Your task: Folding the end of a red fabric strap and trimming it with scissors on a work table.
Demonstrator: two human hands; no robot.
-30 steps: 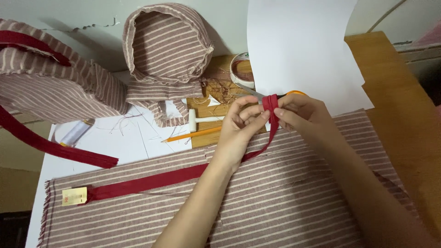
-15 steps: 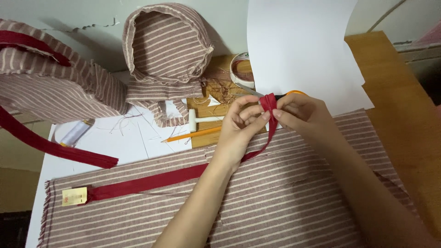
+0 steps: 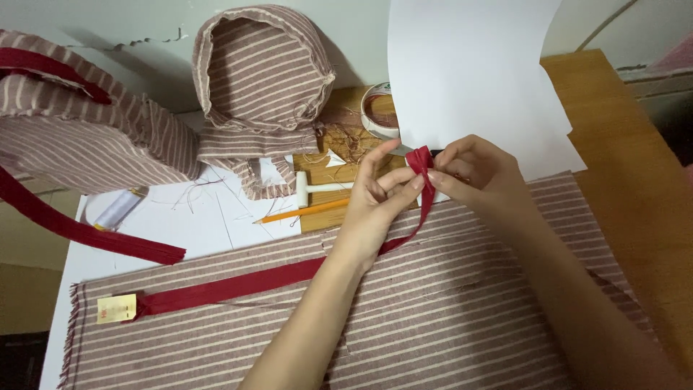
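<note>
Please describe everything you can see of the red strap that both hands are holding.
The red strap is a flat, narrow band that looks like woven fabric. It lies across the striped cloth, a gold tag at its near end. Its far end rises off the cloth and is folded, pinched between the left hand and right hand.

My left hand [image 3: 379, 198] reaches up from below, forearm slanting across, thumb and forefinger pinched together. My right hand [image 3: 473, 177] comes in from the right, fingers curled, fingertips meeting the left's in a pinch.
</note>
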